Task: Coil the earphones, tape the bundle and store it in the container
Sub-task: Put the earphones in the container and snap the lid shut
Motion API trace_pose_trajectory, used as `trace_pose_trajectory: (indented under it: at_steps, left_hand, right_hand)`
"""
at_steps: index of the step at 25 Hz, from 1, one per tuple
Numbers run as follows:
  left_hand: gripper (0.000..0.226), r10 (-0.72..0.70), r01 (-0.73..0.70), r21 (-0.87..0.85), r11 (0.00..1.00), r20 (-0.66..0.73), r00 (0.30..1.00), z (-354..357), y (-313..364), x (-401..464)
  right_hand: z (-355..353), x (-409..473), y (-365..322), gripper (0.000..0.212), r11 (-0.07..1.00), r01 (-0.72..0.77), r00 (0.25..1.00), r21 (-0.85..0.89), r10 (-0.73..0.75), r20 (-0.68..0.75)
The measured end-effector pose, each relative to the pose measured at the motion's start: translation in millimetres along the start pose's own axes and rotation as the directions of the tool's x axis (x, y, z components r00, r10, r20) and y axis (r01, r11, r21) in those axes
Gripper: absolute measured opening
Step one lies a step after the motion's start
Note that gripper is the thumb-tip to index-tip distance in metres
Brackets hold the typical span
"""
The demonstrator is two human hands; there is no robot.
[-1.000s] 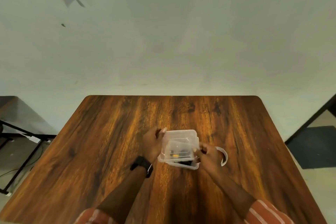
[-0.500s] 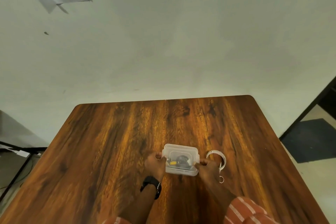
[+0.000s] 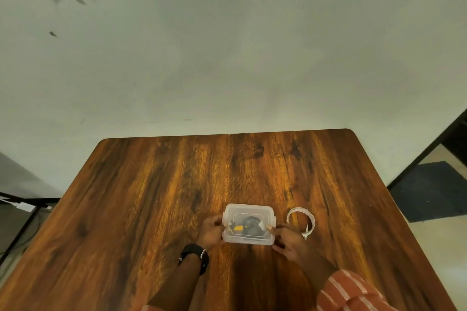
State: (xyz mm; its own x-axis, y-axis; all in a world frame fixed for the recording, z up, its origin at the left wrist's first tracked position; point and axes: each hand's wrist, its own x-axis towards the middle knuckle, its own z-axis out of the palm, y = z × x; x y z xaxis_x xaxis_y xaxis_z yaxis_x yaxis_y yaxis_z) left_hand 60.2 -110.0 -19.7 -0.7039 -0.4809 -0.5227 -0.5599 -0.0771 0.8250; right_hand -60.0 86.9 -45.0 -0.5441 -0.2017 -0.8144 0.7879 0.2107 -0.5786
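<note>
A small clear plastic container (image 3: pixel 249 211) sits flat on the wooden table, its lid lying on top. Through the lid I see the dark coiled earphones (image 3: pixel 250 225) with a yellow piece beside them. My left hand (image 3: pixel 211 232) presses against the container's left end. My right hand (image 3: pixel 288 239) holds its right end, the thumb on the lid's corner. A roll of clear tape (image 3: pixel 301 222) lies on the table just right of the container, close to my right hand.
The wooden table (image 3: pixel 177 197) stretches far ahead toward a pale wall. A black watch (image 3: pixel 194 256) is on my left wrist. A dark mat (image 3: pixel 429 189) lies on the floor at right, and a black metal frame with cables stands at left.
The lid was tilted up over the container a second ago; now it lies flat on it. Both hands have shifted to the container's two ends.
</note>
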Motion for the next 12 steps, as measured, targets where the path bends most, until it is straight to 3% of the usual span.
trace_pose_trajectory:
  at_steps: [5, 7, 10, 12]
  left_hand:
    - [0.02, -0.125, 0.13, -0.13, 0.983, 0.046, 0.991, -5.2, -6.4, -6.1]
    - [0.019, -0.169, 0.167, -0.16, 0.973, 0.0, 0.986, -7.2, -6.8, -7.1]
    - [0.009, 0.018, -0.004, 0.094, 0.996, -0.148, 0.989, -3.1, -8.1, -9.0]
    - [0.015, 0.169, -0.106, 0.352, 0.93, -0.154, 0.973, 6.6, -6.6, -12.9]
  right_hand:
    - [-1.7, 2.2, -2.0, 0.032, 0.992, 0.036, 0.999, -0.12, -0.037, -0.009]
    - [0.8, -0.3, 0.2, 0.03, 0.979, 0.125, 0.99, -0.163, -0.134, -0.046]
    - [8.8, -9.2, 15.5, 0.028, 0.855, 0.383, 0.882, -0.351, -0.451, -0.135]
    - [16.1, -15.1, 23.0, 0.027, 0.719, 0.452, 0.779, -0.527, -0.607, -0.16]
